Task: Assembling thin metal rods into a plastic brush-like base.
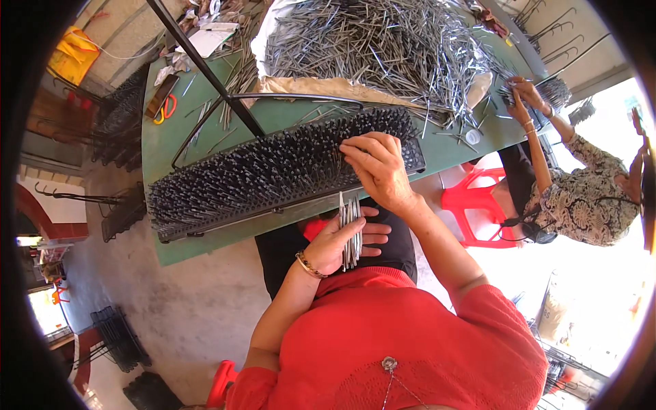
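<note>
My left hand (328,249) holds a bundle of thin grey metal strips (351,239) in front of my lap, the thumb laid across it and the fingers behind. Over the long black perforated rack (414,150), my right hand (380,171) is closed in a pinch, fingertips down among the standing strips. Whatever it pinches is hidden by the fingers. Dense rows of dark, upright strips (260,167) fill most of the rack, with bare holes showing at its right end. A black metal bar rises from behind the rack.
A large heap of loose strips (369,48) lies on sheeting atop the green table (181,254). Orange-handled scissors (165,109) lie at the left. At right, another person's hands (525,99) work at a similar rack, near a red stool (471,205). More black racks (119,335) stand on the floor.
</note>
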Tool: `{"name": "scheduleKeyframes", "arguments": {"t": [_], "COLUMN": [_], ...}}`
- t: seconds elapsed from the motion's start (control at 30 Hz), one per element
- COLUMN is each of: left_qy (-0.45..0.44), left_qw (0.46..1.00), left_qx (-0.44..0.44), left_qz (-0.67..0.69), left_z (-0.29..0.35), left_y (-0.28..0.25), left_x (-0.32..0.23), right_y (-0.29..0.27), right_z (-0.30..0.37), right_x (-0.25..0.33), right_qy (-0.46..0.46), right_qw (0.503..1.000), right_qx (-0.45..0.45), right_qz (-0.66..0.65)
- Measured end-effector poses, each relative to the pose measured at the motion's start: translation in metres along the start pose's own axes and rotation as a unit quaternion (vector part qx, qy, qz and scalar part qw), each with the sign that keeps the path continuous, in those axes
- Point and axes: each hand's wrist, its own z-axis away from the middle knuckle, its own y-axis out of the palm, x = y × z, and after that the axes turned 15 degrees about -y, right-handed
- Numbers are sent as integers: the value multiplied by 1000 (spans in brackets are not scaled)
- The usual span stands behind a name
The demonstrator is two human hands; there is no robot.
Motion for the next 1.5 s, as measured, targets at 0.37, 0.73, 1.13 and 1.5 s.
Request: {"name": "scheduleKeyframes", "arguments": {"t": [0.37,0.73,1.13,1.5], "left_qy": [40,55,78,76], "left_qw": [999,998,993,988], "left_qx": [-7,-3,-82,-132], "left_qz": [-27,-21,-32,-25], "left_z": [4,-8,-7,-1], "left_y": [2,4,-1,-6], "left_x": [-4,4,11,19], "right_y": [-32,-39,-44,-13], "right_z": [3,33,26,-6], "right_x": [26,22,7,-1], "right_qy": [202,463,466,203], "right_qw": [959,741,786,944], "right_qx": [-10,-11,-16,-67], "right_qz": [-199,-486,-406,-250]}}
